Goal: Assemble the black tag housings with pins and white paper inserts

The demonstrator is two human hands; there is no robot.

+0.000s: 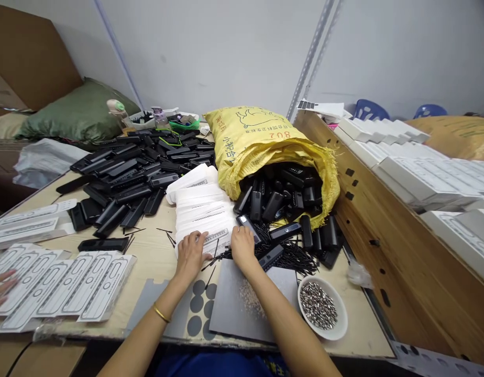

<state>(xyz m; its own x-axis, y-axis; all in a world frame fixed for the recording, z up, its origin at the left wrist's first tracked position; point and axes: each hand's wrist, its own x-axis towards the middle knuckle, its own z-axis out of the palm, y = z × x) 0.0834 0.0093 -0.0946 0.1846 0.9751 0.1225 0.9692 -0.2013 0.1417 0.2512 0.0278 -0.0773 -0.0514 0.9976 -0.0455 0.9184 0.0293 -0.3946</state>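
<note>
My left hand (191, 254) rests at the near end of a stack of white printed paper sleeves (202, 209), its thumb apart from its fingers. To its right, my right hand (243, 245) has its fingers curled down at the stack's right edge; what they grip, if anything, is hidden. Just beyond it lies a black oblong plastic piece (248, 226). Thin black sticks (295, 255) lie in a tangle right of my hands. Under my forearms are a grey plate (234, 293) and a sheet with dark round pads (196, 303).
A yellow woven sack (257, 136) spills black plastic pieces. More black pieces (135, 173) are heaped at left. A white bowl (341, 317) holds small metal parts. White boxes (96, 285) lie at front left, beside another person's hand (2, 290). A wooden partition (367, 225) stands at right.
</note>
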